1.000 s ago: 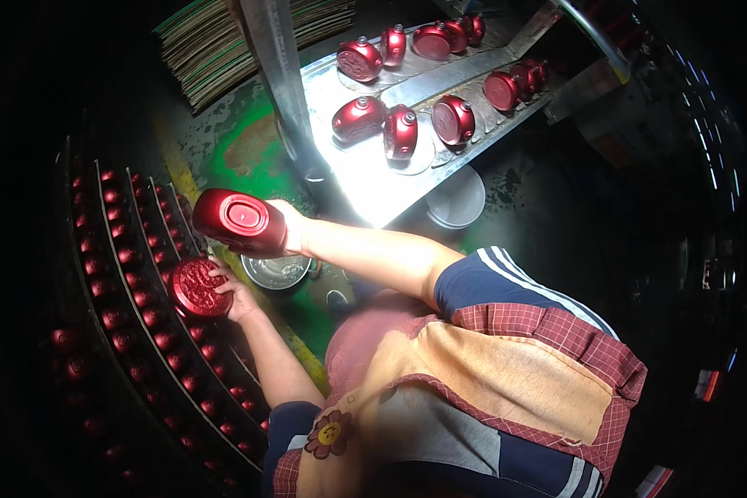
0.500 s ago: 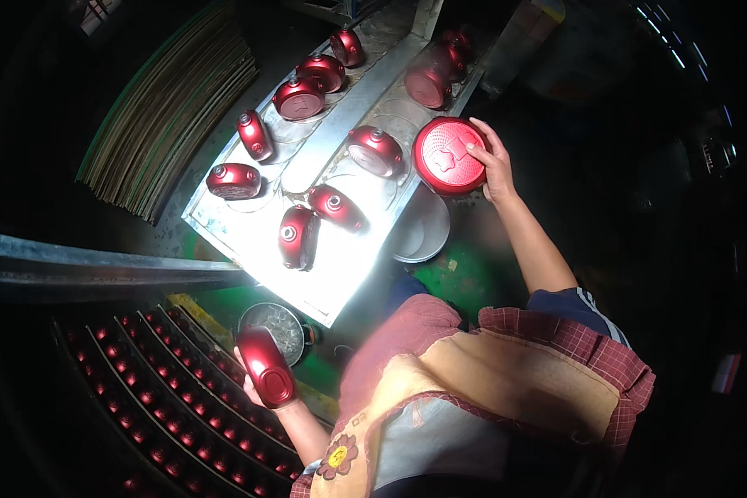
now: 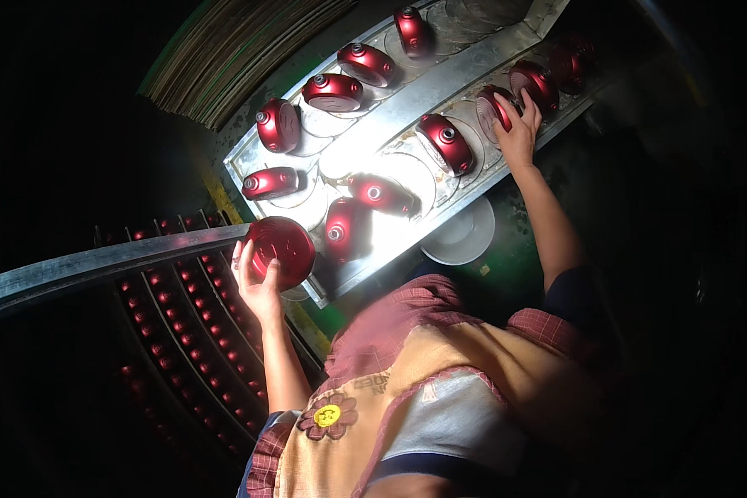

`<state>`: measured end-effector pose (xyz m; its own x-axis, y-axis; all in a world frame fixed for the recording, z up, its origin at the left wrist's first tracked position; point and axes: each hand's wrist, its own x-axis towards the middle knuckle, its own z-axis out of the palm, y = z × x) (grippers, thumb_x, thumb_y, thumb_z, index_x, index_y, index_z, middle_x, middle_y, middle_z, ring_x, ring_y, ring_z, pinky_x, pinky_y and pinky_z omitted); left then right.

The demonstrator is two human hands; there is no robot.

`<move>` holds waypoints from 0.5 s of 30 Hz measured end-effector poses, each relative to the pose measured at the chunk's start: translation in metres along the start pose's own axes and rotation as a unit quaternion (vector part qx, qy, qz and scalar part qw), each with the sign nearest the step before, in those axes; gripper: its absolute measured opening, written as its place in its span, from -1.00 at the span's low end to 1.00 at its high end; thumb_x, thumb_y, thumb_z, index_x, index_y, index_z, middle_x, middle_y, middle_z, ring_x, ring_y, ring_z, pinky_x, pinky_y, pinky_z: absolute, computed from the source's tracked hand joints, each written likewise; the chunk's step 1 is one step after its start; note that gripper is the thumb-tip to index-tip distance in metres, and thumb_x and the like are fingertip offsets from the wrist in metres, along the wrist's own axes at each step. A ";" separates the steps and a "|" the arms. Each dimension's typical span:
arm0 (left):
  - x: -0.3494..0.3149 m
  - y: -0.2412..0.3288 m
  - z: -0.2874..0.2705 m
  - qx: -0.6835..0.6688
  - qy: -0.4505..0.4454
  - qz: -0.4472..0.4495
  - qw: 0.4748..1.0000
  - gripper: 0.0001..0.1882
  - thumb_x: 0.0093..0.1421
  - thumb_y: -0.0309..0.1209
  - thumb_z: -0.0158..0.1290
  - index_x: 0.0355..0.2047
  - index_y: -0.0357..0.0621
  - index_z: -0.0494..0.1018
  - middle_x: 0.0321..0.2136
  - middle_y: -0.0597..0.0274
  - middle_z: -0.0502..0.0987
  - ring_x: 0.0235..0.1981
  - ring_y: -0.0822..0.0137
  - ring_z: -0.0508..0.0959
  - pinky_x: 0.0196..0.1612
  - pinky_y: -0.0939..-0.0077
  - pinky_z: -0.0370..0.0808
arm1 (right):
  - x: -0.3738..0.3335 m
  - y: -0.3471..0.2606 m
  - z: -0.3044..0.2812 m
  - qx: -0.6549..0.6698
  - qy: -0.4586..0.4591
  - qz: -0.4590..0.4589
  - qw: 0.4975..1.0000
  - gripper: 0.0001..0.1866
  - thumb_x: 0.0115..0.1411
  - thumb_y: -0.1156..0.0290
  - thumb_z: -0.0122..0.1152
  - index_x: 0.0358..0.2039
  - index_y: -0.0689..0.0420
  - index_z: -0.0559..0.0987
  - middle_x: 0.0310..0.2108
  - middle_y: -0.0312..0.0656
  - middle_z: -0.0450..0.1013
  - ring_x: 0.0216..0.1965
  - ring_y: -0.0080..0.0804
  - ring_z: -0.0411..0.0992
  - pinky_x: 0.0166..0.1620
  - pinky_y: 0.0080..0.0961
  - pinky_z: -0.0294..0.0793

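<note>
Two Red Bottles Under Hand at the Bench

A glossy red round bottle is gripped by the left hand at the bench's near left corner, its broad face turned upward. The thumb is laid across that face and the fingers are wrapped around the rim, so the hand is closed only as far as the bottle's width allows.

At the bench's near edge, farther to the right, another red bottle is touched by the right hand. It stands on the bench with the fingers half curled and spread over it — whether it is firmly clasped or only steadied cannot be told.

The bench is divided lengthwise by a metal strip. Five more red bottles are stood beyond the strip; on the near side, others are ranged on both sides of the right hand, some on round discs.

Below the bench's near edge a white bucket is seen. Beyond its far left side, thin sheets are stacked. To its left a metal post is shown — past it, rows of small-looking red bottles are set out in shadow.
</note>
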<state>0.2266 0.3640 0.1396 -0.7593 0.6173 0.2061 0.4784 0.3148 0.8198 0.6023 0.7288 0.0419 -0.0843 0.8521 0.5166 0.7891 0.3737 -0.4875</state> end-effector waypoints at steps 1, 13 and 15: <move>0.000 -0.006 0.013 0.013 -0.017 0.030 0.999 -0.40 -0.03 -0.63 0.25 0.10 -0.12 0.51 0.23 0.07 0.34 0.27 0.16 0.31 0.32 0.25 0.24 | 0.003 -0.007 -0.009 0.039 0.059 -0.060 0.996 -0.43 -0.06 0.61 0.32 0.01 -0.14 0.63 0.23 -0.10 0.28 0.19 -0.05 0.26 0.22 -0.18 0.30; -0.032 -0.015 0.188 0.089 -0.042 0.036 0.994 -0.43 -0.02 -0.54 0.28 0.06 0.11 0.56 0.28 0.14 0.32 0.17 0.09 0.45 0.17 0.33 0.44 | -0.062 -0.083 0.068 0.214 -0.290 -0.066 0.930 -0.12 -0.08 0.37 0.47 0.29 -0.04 0.29 0.12 -0.05 0.31 0.18 0.00 0.26 0.24 -0.18 0.29; -0.040 -0.009 0.202 0.102 -0.042 0.045 0.993 -0.44 -0.02 -0.54 0.28 0.05 0.13 0.57 0.25 0.14 0.35 0.15 0.07 0.47 0.13 0.31 0.47 | -0.063 -0.061 0.084 0.207 -0.238 -0.029 0.949 -0.19 -0.12 0.32 0.50 0.18 0.00 0.36 -0.01 -0.10 0.37 0.05 0.00 0.38 0.13 -0.15 0.37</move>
<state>0.3413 0.4822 0.0159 -0.6748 0.7040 0.2214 0.6278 0.3899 0.6737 0.5082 0.6833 -0.0204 -0.4628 0.8578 0.2235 0.4764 0.4534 -0.7533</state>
